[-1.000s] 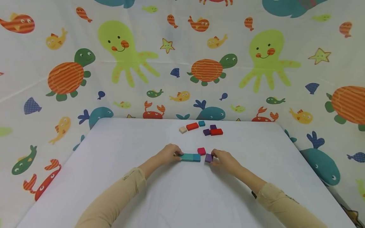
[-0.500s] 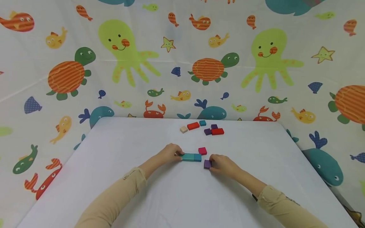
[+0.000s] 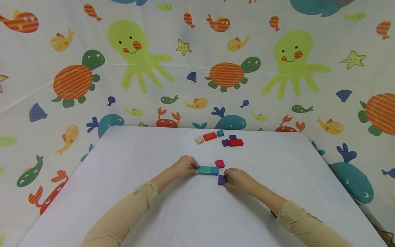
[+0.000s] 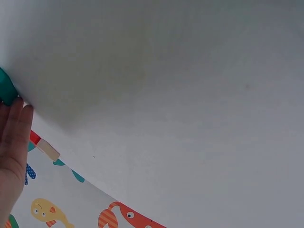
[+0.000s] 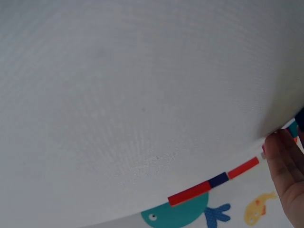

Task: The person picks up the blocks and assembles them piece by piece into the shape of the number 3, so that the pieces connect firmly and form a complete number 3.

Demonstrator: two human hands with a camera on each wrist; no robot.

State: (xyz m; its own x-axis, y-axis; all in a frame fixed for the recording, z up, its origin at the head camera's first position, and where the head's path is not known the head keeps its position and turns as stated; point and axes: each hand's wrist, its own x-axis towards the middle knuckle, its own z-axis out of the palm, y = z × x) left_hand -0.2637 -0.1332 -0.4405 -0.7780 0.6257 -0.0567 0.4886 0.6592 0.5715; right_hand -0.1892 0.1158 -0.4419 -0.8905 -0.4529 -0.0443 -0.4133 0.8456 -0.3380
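Observation:
Near the table's middle, my left hand (image 3: 184, 166) pinches the left end of a long teal block (image 3: 203, 170). A square blue block (image 3: 214, 171) touches that block's right end. My right hand (image 3: 239, 179) pinches a small purple block (image 3: 222, 180), just nearer to me than the blue one, with a slight gap between them. Behind the blue block's right end sits a square crimson block (image 3: 220, 164). In the left wrist view, the fingers (image 4: 21, 116) meet the teal block (image 4: 6, 89). The right wrist view shows only the purple block's dark edge (image 5: 300, 118).
Farther back on the white table (image 3: 148, 147) lie a cream block (image 3: 199, 140), a red block (image 3: 210, 136), a small teal block (image 3: 220, 133), two purple blocks (image 3: 226, 142) and another red block (image 3: 236, 142). A sea-animal cloth (image 3: 185, 89) hangs behind the table.
My right hand has moved the purple block toward me and a little left, from right of the blue block to its near side. The left hand and teal block stay put.

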